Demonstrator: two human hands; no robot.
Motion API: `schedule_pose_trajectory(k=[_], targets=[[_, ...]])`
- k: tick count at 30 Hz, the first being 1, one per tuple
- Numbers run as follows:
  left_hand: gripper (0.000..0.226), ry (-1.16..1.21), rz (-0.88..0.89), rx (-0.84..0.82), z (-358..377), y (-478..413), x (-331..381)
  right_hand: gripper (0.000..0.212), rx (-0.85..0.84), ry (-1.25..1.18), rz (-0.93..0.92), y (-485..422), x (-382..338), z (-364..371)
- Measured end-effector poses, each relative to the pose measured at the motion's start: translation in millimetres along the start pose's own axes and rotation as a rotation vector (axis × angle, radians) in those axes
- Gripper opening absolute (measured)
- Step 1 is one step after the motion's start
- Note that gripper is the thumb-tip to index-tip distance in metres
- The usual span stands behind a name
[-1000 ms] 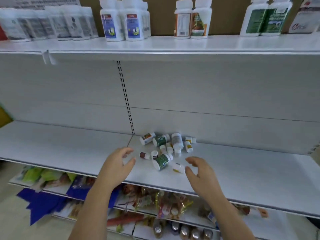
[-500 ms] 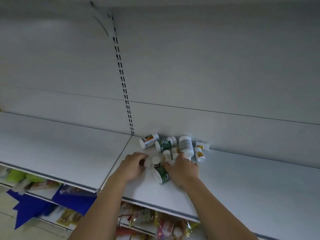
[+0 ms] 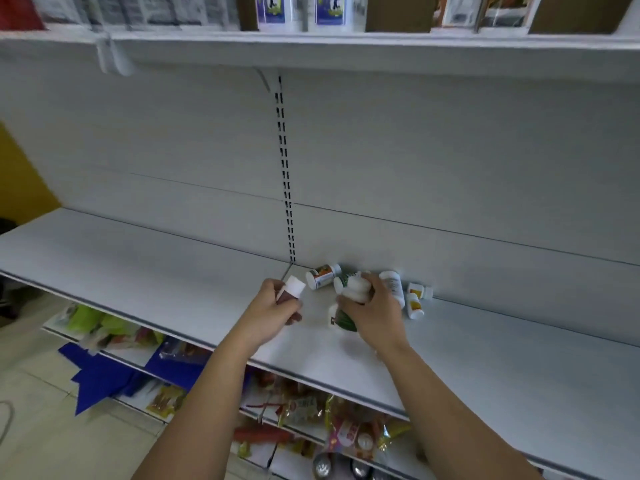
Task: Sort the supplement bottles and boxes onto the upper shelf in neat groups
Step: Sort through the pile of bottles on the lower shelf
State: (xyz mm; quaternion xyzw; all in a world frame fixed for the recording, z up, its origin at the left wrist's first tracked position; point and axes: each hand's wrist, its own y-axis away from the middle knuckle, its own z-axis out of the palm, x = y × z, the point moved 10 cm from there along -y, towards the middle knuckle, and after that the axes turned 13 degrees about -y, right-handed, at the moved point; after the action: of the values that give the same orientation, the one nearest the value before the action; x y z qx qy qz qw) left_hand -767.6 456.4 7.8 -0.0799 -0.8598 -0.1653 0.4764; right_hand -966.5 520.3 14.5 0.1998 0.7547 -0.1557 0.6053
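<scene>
My left hand [image 3: 273, 315] grips a small brown bottle with a white cap [image 3: 293, 287], lifted just off the middle shelf [image 3: 173, 289]. My right hand [image 3: 375, 315] curls round a white bottle [image 3: 356, 289], with a green-labelled bottle [image 3: 341, 318] under its fingers. Behind them lie an orange-labelled bottle [image 3: 322, 276], a larger white bottle [image 3: 393, 284] and two small yellow-labelled bottles [image 3: 415, 299] against the back panel. The upper shelf [image 3: 346, 46] holds blue-labelled bottles [image 3: 301, 12] and other white bottles in rows.
A slotted upright [image 3: 285, 174] runs down the back panel above the pile. Packaged snacks [image 3: 304, 410] fill the shelf below. Blue sheets [image 3: 104, 375] lie on the floor at lower left.
Both hands reached into the pile, closed on bottles and now lift them. The camera tilted up again, bringing the upper shelf back into view.
</scene>
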Motion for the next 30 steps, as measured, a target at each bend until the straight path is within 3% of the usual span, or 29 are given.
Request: schedule_pose_trajectory(k=[4, 6, 9, 16, 18, 25, 30], targets=[[0.009, 0.238, 0.075, -0.049, -20.9, 48.7, 60.6, 0.052, -0.023, -0.205, -0.128, 49.5, -82.0, -21.6], [0.018, 0.39, 0.119, -0.103, -26.2, 74.6, 92.3, 0.05, -0.028, -0.316, -0.165, 77.8, -119.8, -35.0], [0.016, 0.436, 0.223, -0.153, -36.8, 116.8, 137.5, 0.046, -0.016, -0.443, -0.227, 116.8, -170.4, -59.7], [0.013, 0.448, 0.435, -0.274, -50.0, 192.4, 226.1, 0.032, -0.043, -0.392, -0.372, 180.6, -258.9, -117.9], [0.025, 0.489, 0.503, -0.32, -50.9, 208.8, 255.1, 0.03, -0.036, -0.375, -0.437, 191.5, -281.3, -137.6], [0.021, 0.244, 0.79, -0.157, -60.3, 232.3, 352.0, 0.045, -0.056, -0.421, -0.526, 182.9, -337.8, -210.1], [0.025, 0.017, 0.825, -0.06, -43.3, 215.9, 405.4, 0.056, -0.051, -0.239, -0.53, 152.0, -355.5, -262.1]])
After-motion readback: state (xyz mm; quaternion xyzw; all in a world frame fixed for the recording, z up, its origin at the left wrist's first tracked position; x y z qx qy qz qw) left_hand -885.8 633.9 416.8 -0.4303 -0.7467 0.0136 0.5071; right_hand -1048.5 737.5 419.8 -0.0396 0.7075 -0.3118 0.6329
